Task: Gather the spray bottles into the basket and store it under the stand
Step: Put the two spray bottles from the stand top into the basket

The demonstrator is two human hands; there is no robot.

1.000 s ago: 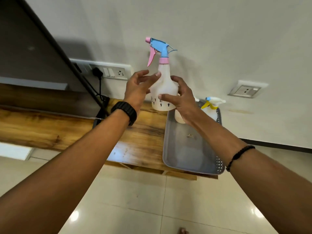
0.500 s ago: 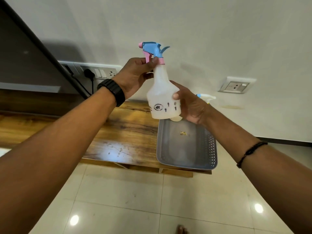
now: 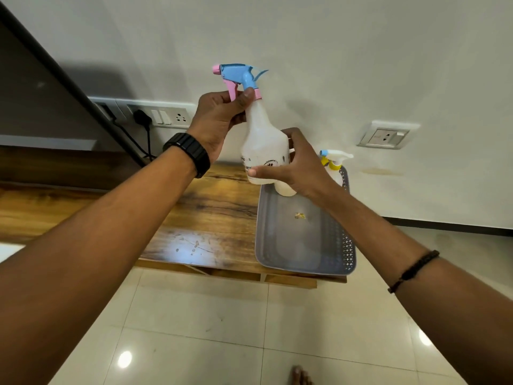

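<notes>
Head view, both hands [image 3: 219, 118] holding spray bottle [image 3: 263, 145]

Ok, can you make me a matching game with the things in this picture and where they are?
Things:
1. spray bottle with the blue top
2. spray bottle with the yellow collar
3. grey basket
4. black watch

Places:
A. on the wooden stand
B. held up in both hands
C. on the left wrist
D. standing in the far end of the basket

Pairs: 1-B, 2-D, 3-A, 4-C

The left hand grips the bottle by its neck; the right hand holds its body.
</notes>
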